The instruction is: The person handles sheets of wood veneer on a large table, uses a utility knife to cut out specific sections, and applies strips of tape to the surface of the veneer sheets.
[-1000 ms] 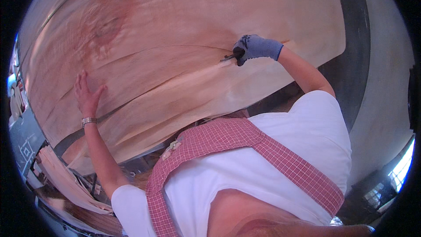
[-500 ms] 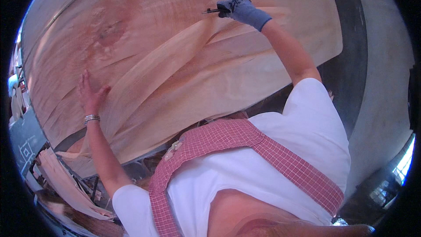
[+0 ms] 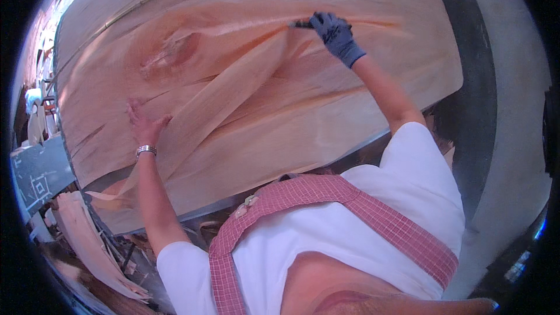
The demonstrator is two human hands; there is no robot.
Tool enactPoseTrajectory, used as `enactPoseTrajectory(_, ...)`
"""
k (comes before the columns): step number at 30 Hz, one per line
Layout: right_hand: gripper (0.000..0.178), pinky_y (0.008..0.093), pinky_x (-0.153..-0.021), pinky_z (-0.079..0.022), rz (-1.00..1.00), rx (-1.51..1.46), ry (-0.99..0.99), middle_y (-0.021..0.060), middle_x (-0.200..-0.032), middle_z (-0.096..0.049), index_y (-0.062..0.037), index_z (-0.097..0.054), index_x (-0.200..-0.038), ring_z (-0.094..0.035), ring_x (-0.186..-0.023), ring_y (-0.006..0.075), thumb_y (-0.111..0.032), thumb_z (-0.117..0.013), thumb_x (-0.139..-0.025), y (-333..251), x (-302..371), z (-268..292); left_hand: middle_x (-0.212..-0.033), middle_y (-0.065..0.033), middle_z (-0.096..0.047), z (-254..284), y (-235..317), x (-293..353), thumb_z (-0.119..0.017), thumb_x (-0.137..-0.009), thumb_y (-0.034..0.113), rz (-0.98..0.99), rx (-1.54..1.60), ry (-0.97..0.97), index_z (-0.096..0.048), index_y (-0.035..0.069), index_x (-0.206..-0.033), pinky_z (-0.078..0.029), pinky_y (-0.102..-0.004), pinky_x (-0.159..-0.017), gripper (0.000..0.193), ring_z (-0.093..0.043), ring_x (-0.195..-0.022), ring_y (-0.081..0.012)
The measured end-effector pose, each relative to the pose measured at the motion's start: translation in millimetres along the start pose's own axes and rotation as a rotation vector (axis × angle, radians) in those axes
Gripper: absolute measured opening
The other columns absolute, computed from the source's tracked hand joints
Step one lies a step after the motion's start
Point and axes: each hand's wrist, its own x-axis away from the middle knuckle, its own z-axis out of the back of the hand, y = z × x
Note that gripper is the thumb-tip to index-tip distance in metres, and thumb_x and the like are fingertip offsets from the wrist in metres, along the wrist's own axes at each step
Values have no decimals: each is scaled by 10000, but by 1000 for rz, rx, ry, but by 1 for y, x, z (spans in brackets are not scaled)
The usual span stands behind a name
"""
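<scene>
A large, thin sheet of reddish wood veneer (image 3: 326, 122) lies rippled before me, with a dark knot and several splits. A loose, paler strip of veneer (image 3: 233, 96) runs diagonally across it, from near left up to the far middle. My left hand (image 3: 147, 125), bare and with a metal band at the wrist, lies with fingers spread on the sheet beside that strip. In a grey-blue glove, my right hand (image 3: 335, 36) is closed round a slim dark hand tool (image 3: 300, 24). The tool's tip is at the strip's far end; its exact kind is unclear.
A dark band (image 3: 475, 93) borders the sheet on the right, with a grey surface (image 3: 519, 81) beyond. At the left are a board with chalk marks (image 3: 41, 175) and stacked veneer offcuts (image 3: 87, 239). A thin stick-like line (image 3: 125, 14) crosses the far left of the sheet.
The whole view has shifted a little. My right hand has come slightly nearer, its fingers now closer together round the tool. A raised fold shows more strongly by the tool. My left hand stays on the sheet.
</scene>
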Motion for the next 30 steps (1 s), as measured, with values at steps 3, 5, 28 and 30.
enactPoseTrajectory(3,248,392,-663,-528,-112,245,40,74,-971,-589,-136,-558,-1072,-614,-848,252,-114,-544,-825,27,-25,45,-1561,-159,-213,8,3,-4,-807,-657,488,57,-37,-83,-159,43,-1505,-229,-464,-1145,1156,-227,-1427,-323)
enactPoseTrajectory(5,248,397,-669,-530,-272,435,-8,92,-939,-608,-117,-563,-1073,-625,-839,270,-110,-542,-826,53,-27,81,-1565,-161,-202,5,-10,-7,-764,-690,537,37,-44,-86,-143,44,-1509,-222,-472,-1144,1140,-227,-1426,-324)
enactPoseTrajectory(28,327,425,-842,-515,-1464,-756,-1736,142,-1104,-668,-72,-706,-1028,-654,-1005,308,-309,-632,-815,-491,613,262,-1541,-165,-249,49,-132,247,-680,-764,429,-746,-105,-56,-332,158,-1468,-185,-570,-1120,831,-217,-1429,-344)
enactPoseTrajectory(30,337,425,-851,-514,-1396,-894,-1827,137,-1122,-666,-76,-710,-1031,-653,-1018,305,-317,-645,-805,-519,610,243,-1536,-168,-248,37,-176,262,-678,-766,477,-435,-220,-55,-306,163,-1479,-196,-572,-1115,863,-225,-1421,-357)
